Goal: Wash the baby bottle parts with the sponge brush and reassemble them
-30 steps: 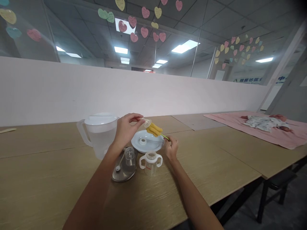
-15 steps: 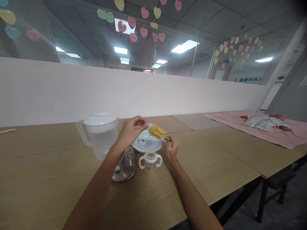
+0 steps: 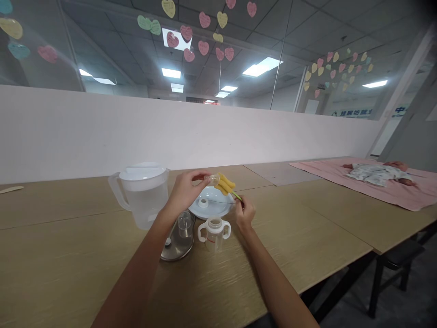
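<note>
My left hand (image 3: 186,189) pinches a clear bottle nipple (image 3: 213,180) over the white basin (image 3: 194,210). Against the nipple's wide end sits the yellow sponge head of a bottle brush (image 3: 226,183). The brush's thin green handle runs down into my right hand (image 3: 245,212), whose fingers are closed round it. A white collar ring (image 3: 203,202) lies in the basin. In front of the basin stands a clear baby bottle (image 3: 214,239), open at the top, with two white handles. Left of it, a clear bottle cap (image 3: 185,223) rests on a metal tray (image 3: 175,253).
A lidded pitcher (image 3: 145,196) of clear liquid stands at the left, close behind my left forearm. A baby doll (image 3: 370,174) lies on a pink cloth (image 3: 327,175) at the far right. A flat wooden stick (image 3: 12,189) is at the far left, and a dark stool (image 3: 401,257) stands below the table.
The brush head has drawn back a little from the nipple, and more green handle shows. Both hands stay in nearly the same place.
</note>
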The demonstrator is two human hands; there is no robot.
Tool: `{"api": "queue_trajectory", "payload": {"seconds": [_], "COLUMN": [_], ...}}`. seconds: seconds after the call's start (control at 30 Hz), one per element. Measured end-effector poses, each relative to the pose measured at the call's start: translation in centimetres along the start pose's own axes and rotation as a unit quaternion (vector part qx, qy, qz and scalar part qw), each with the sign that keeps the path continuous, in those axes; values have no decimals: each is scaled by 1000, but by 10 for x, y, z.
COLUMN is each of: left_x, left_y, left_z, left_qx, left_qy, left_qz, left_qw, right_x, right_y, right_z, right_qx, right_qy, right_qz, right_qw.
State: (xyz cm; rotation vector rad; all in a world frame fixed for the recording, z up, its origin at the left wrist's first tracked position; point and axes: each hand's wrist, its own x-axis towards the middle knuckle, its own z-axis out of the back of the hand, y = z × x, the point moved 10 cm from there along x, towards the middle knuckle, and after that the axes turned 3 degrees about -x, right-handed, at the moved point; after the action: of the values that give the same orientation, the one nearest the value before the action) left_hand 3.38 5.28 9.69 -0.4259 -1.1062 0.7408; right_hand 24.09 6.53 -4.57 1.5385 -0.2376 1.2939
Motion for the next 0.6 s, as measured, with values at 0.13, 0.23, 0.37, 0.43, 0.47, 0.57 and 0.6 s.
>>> {"api": "queue_trajectory", "payload": {"seconds": [0.13, 0.23, 0.37, 0.43, 0.47, 0.57, 0.6], "left_x": [0, 1, 0, 0, -1, -1, -2], "left_y": [5, 6, 9, 9, 8, 2, 0], "left_z": [-1, 0, -1, -2, -3, -4, -4], "left_qx": [4, 13, 45, 67, 78, 111, 122], "left_qy": [2, 8, 27, 34, 37, 41, 42], "left_qz": [7, 9, 12, 7, 3, -11, -16], "left_qw": [1000, 1000, 999, 997, 996, 993, 992], "right_x": [-2, -3, -3, -3, -3, -3, -3], "right_y": [9, 17, 20, 20, 21, 22, 23], "right_z": [6, 8, 11, 12, 12, 14, 14], "right_qx": [-30, -52, -95, -111, -117, -125, -127], "right_qy": [-14, -17, -28, -28, -28, -33, -33], "right_qz": [23, 50, 70, 78, 82, 95, 98], "right_qw": [999, 997, 993, 990, 989, 987, 987]}}
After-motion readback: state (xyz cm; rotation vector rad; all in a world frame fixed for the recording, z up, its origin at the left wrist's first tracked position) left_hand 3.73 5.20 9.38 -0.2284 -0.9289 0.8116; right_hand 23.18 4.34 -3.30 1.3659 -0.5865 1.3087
